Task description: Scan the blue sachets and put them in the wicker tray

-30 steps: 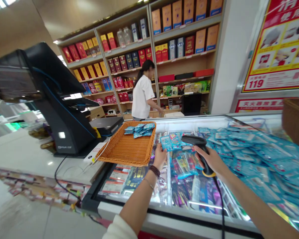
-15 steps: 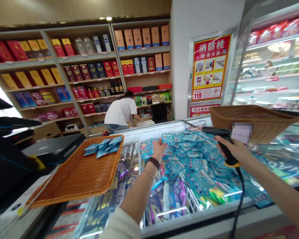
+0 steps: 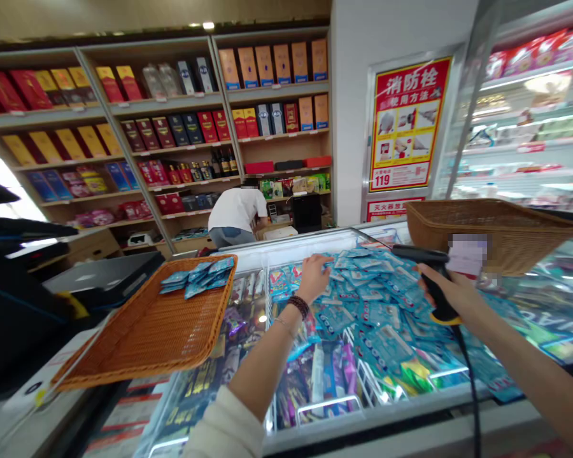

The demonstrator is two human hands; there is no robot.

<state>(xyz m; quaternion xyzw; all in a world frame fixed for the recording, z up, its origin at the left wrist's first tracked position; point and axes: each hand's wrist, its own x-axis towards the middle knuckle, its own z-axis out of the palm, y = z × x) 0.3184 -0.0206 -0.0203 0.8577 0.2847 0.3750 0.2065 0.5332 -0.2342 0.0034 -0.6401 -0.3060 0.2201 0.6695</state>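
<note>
OK, orange bkt [image 3: 148, 324] on your L: small batch of blue pkts [image 3: 210, 275] bunched at its far end, R side, woven floor showing nearer you. Freezer [image 3: 391, 410] in front of you: colourful wrapped goods under the glass, some in white wire racks [image 3: 328, 407]. Big pile of the same blue pkts [image 3: 382, 312] spread on top of the glass, and brown bkt [image 3: 487, 232] sits just beyond its R side w/ a pale label on the front; can't tell what's in it.

Your L hand [image 3: 314, 280] is over the pile's L edge, fingers open, loosely bent; can't tell if they touch a pkt. R hand [image 3: 451, 296] has its fingers wrapped round the scanner [image 3: 434, 280] handle, scanner head up over the pile's R side, pointing L, cord hanging down.

Vs. ½ sec ago: L hand had a pkt pinched upright there, now it's out of those fingers. Batch in orange bkt looks the same, R hand approx. same spot. Person in white shirt [image 3: 236, 210], by the shelves [image 3: 172, 127], was upright in the first frame, now bent low.
</note>
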